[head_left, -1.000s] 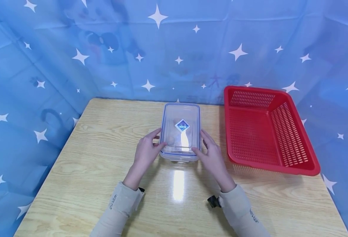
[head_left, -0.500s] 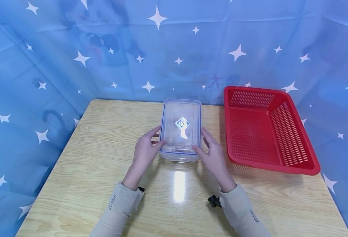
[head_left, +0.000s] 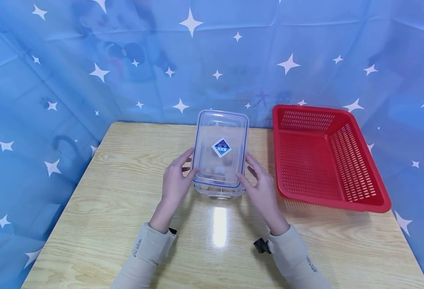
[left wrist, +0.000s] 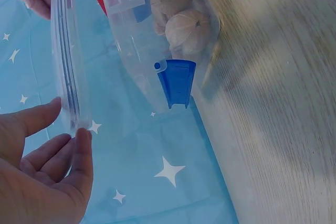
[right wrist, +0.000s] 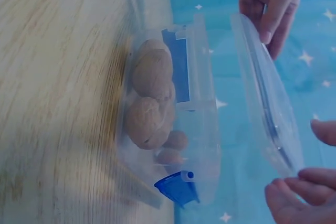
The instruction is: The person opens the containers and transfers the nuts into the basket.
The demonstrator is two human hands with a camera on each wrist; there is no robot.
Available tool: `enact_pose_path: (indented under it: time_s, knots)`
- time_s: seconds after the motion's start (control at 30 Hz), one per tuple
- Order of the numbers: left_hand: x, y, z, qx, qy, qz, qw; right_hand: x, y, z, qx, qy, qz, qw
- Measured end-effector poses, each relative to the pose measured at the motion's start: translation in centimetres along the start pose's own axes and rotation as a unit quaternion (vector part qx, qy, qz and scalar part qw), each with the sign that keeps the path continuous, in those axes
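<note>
A clear lid [head_left: 208, 134] with a blue seal and a diamond label hangs above its clear plastic food box [head_left: 220, 194]. My left hand [head_left: 175, 182] pinches the lid's left edge, thumb on top. On the opposite edge, my right hand [head_left: 261, 190] holds it between thumb and fingers. Both wrist views show a gap between the lid [right wrist: 268, 103] and the box [right wrist: 207, 150]. Inside the box lie several brown, round, walnut-like things [right wrist: 152, 77]. Blue clips [left wrist: 178, 83] hang unfastened from the box walls.
To the right on the wooden table [head_left: 118, 200] stands a red slotted plastic basket [head_left: 305, 160]. Behind the table's far edge hangs a blue curtain [head_left: 154, 48] with white stars.
Both hands have lifted the lid up off the box, its far edge rising higher than its near edge. The box and the red basket have stayed in place.
</note>
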State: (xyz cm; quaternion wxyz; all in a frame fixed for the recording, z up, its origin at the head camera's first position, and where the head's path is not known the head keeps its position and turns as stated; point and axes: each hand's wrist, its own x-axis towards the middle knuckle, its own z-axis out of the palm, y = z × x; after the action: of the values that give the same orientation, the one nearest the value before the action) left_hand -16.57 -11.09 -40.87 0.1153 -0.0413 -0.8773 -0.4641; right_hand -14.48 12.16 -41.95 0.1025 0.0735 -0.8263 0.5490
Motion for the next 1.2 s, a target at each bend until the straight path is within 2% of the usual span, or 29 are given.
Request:
enact_pose_path:
  time_s: [0.17, 0.43, 0.67, 0.97, 1.2]
  knots:
    - [0.0, 0.0, 0.0, -0.007, 0.019, 0.016, 0.9997, -0.1, -0.3, -0.1, 0.024, 0.013, -0.014, 0.9995]
    - [0.0, -0.2, 0.1, -0.038, 0.039, 0.026, 0.9982, -0.3, -0.8, -0.4, 0.065, 0.002, -0.003, 0.9979]
    - [-0.4, -0.3, 0.1, -0.101, 0.023, 0.03, 0.9942, -0.4, -1.1, -0.5, 0.099, -0.003, -0.001, 0.9951]
    - [-0.7, -0.3, 0.0, -0.173, 0.009, 0.038, 0.9841, -0.6, -1.7, -0.7, 0.141, 0.004, -0.002, 0.99]
    - [-0.9, 0.5, -0.6, -0.224, 0.002, 0.029, 0.9742, -0.9, -2.5, -0.9, 0.157, 0.015, -0.018, 0.9873]
